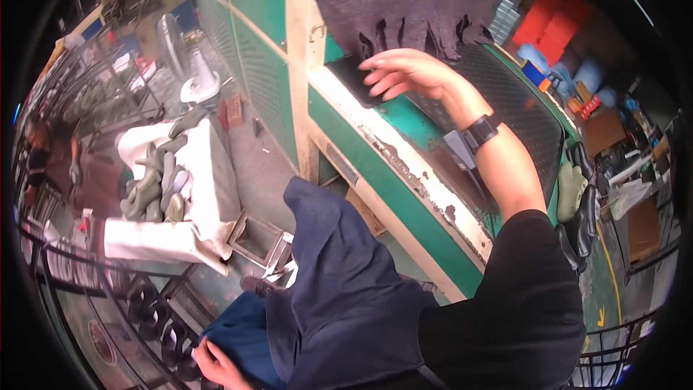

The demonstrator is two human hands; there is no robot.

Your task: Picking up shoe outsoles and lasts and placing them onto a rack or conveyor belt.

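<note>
My right hand, with a dark band and watch on the wrist, reaches over the edge of a green machine. Its fingers are spread and slightly bent. They hover over or touch a flat black rectangular thing on the pale ledge; which of the two I cannot tell. Just beyond hangs a dark, fringed cloth curtain. Down at the lower left, my left hand rests by my blue trouser leg, loosely open, with nothing visible in it.
A dark dotted conveyor belt runs out from the curtain. Dark and green boot-like shapes hang along its right side. At left, a cloth-covered table bears several olive-green pieces, near a fan and another person.
</note>
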